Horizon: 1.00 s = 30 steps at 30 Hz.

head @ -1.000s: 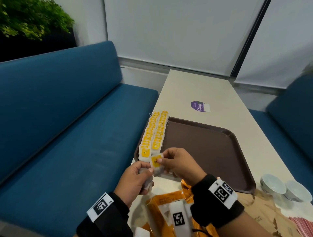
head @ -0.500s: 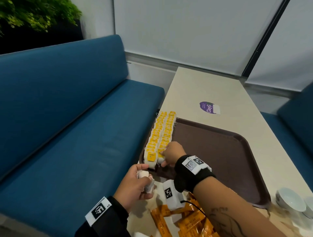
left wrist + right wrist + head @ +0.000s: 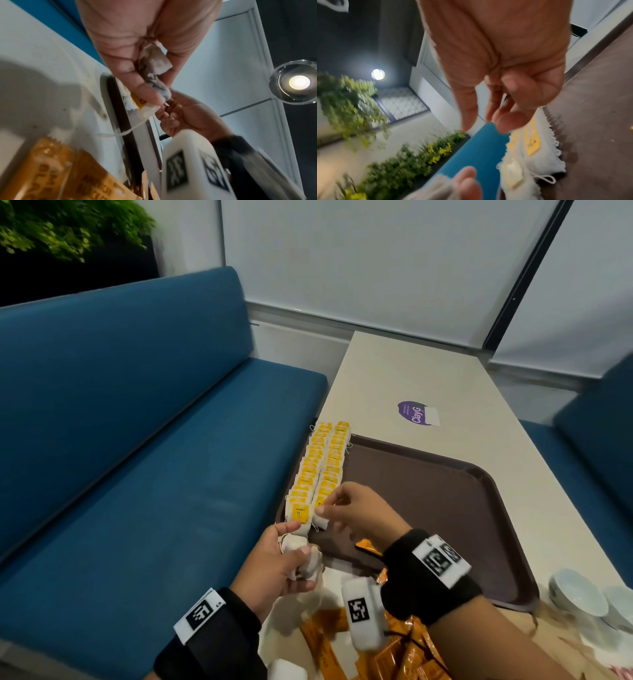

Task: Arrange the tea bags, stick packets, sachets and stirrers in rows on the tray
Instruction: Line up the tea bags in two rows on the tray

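Two rows of tea bags with yellow tags point(image 3: 322, 467) lie along the left edge of the brown tray point(image 3: 445, 508). My left hand point(image 3: 291, 556) hovers at the tray's near left corner and grips a crumpled bunch of tea bags point(image 3: 306, 561), seen between thumb and fingers point(image 3: 154, 63) in the left wrist view. My right hand point(image 3: 323, 508) is over the near end of the right row, fingers loosely curled and holding nothing point(image 3: 484, 128). The nearest tea bag point(image 3: 530, 146) lies just under its fingertips. Orange stick packets point(image 3: 394, 655) are piled on the table by my wrists.
A cream table point(image 3: 411, 371) carries the tray, with a purple sticker point(image 3: 416, 412) beyond it. Two white bowls point(image 3: 579, 594) stand at the near right. A blue bench point(image 3: 137, 440) runs along the left, another seat point(image 3: 599, 440) on the right. Most of the tray is bare.
A second ago both hands held a tea bag above the tray's front edge. The right hand carried it to the near end of the right row and let it go.
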### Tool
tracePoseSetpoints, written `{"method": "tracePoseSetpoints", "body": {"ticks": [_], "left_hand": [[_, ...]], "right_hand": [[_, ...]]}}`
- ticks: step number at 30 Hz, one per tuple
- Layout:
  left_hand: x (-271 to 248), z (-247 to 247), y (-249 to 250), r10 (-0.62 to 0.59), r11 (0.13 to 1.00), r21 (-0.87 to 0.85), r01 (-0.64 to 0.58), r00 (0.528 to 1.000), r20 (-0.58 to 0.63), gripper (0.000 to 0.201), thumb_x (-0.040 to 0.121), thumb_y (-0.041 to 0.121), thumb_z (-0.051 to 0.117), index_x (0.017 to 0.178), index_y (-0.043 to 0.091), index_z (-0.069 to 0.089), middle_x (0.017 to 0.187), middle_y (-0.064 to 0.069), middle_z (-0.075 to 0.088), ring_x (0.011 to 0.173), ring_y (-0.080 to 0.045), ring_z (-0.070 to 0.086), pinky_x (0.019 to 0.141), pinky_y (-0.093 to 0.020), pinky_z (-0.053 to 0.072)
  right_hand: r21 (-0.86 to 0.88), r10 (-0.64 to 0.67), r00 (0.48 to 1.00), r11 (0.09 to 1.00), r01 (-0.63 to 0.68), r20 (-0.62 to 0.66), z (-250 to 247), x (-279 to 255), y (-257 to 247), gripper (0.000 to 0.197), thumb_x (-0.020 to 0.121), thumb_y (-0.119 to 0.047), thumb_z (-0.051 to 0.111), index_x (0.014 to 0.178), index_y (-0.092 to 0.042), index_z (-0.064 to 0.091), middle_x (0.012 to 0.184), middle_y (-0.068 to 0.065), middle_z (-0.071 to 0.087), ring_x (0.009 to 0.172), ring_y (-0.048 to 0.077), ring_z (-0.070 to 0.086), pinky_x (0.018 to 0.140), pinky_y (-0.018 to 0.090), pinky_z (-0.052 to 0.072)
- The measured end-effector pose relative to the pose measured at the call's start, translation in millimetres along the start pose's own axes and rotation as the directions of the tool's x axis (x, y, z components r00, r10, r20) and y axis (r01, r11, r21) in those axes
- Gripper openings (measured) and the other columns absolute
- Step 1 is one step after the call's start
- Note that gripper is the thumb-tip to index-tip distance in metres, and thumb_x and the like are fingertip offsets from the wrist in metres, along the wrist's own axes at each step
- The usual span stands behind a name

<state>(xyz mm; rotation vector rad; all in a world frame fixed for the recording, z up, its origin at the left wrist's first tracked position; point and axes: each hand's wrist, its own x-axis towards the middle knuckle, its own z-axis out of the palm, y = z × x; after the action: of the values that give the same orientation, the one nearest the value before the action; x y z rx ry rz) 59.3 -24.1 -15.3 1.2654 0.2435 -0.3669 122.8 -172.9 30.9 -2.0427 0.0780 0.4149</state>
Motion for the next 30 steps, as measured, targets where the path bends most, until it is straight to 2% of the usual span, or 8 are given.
{"method": "tracePoseSetpoints", "body": {"ticks": [2,4,8,13,17,20,25,30], "left_hand": [[-1,4,3,0.003,0.999,-0.035,-0.003,1.000,-0.005,0.027,0.093,0.005,0.053,0.116,0.020,0.048,0.094,-0.009,0.061,0.061,-0.011,0.061,0.049,-0.027,0.053],[-4,8,4,-0.002,0.999,-0.046,0.001,1.000,-0.005,0.021,0.096,0.008,0.048,0.112,0.021,0.050,0.089,-0.008,0.064,0.058,-0.012,0.063,0.051,-0.029,0.054],[-13,15,6,-0.024,0.995,-0.098,0.027,0.999,0.030,0.018,0.099,0.013,0.042,0.112,0.021,0.052,0.102,-0.016,0.065,0.076,-0.025,0.065,0.052,-0.031,0.055],[-19,15,5,-0.039,0.987,-0.157,0.046,0.998,0.046,0.018,0.098,0.012,0.043,0.112,0.017,0.054,0.102,-0.017,0.063,0.070,-0.023,0.066,0.053,-0.030,0.057],[-23,16,-1,-0.051,0.993,-0.105,0.060,0.995,0.083,0.024,0.092,0.013,0.054,0.116,0.015,0.053,0.106,-0.015,0.061,0.076,-0.023,0.064,0.054,-0.030,0.056],[-24,18,-6,-0.063,0.997,-0.032,0.067,0.992,0.109,0.036,0.083,0.009,0.065,0.116,0.016,0.053,0.100,-0.012,0.061,0.073,-0.019,0.062,0.057,-0.030,0.054],[-23,18,-6,-0.086,0.994,-0.054,0.093,0.988,0.126,0.041,0.083,-0.013,0.054,0.112,0.015,0.053,0.100,-0.013,0.059,0.073,-0.020,0.060,0.051,-0.027,0.054],[-24,16,-3,-0.103,0.987,-0.104,0.122,0.979,0.178,0.045,0.082,-0.019,0.046,0.113,0.012,0.056,0.099,-0.013,0.057,0.072,-0.021,0.059,0.050,-0.027,0.055]], "right_hand": [[0.023,0.011,0.984,1.000,-0.015,0.175,0,-27,0,0.036,0.076,-0.019,0.078,0.102,-0.006,0.056,0.075,0.002,0.062,0.054,0.009,0.055,0.046,0.017,0.043],[-0.047,0.022,0.973,0.999,-0.011,0.230,6,-44,6,0.045,0.071,-0.016,0.082,0.107,-0.010,0.055,0.077,0.002,0.062,0.055,0.008,0.056,0.041,0.017,0.039],[-0.024,-0.050,0.992,0.998,0.053,0.117,17,-60,16,0.042,0.071,-0.003,0.079,0.103,-0.014,0.056,0.084,0.007,0.062,0.061,0.013,0.059,0.039,0.013,0.038],[0.047,-0.060,0.997,0.997,0.058,0.058,9,-72,20,0.041,0.066,-0.002,0.082,0.094,-0.021,0.060,0.088,0.005,0.061,0.063,0.011,0.057,0.041,0.015,0.041],[-0.003,-0.080,0.997,0.997,0.080,0.012,5,-80,23,0.043,0.065,0.002,0.082,0.088,-0.024,0.057,0.083,0.003,0.058,0.064,0.012,0.056,0.048,0.018,0.045],[-0.048,-0.110,0.994,0.993,0.110,0.009,3,-87,22,0.043,0.065,-0.001,0.083,0.089,-0.027,0.057,0.081,-0.001,0.059,0.067,0.009,0.055,0.053,0.020,0.047],[0.104,-0.094,0.995,0.991,0.089,0.038,-11,-93,21,0.039,0.067,0.003,0.080,0.094,-0.017,0.060,0.081,0.005,0.062,0.060,0.011,0.060,0.047,0.022,0.049],[0.232,-0.110,0.994,0.968,0.099,0.031,-21,-94,29,0.025,0.078,0.004,0.070,0.097,-0.009,0.061,0.078,0.006,0.061,0.058,0.012,0.061,0.044,0.025,0.048]]}}
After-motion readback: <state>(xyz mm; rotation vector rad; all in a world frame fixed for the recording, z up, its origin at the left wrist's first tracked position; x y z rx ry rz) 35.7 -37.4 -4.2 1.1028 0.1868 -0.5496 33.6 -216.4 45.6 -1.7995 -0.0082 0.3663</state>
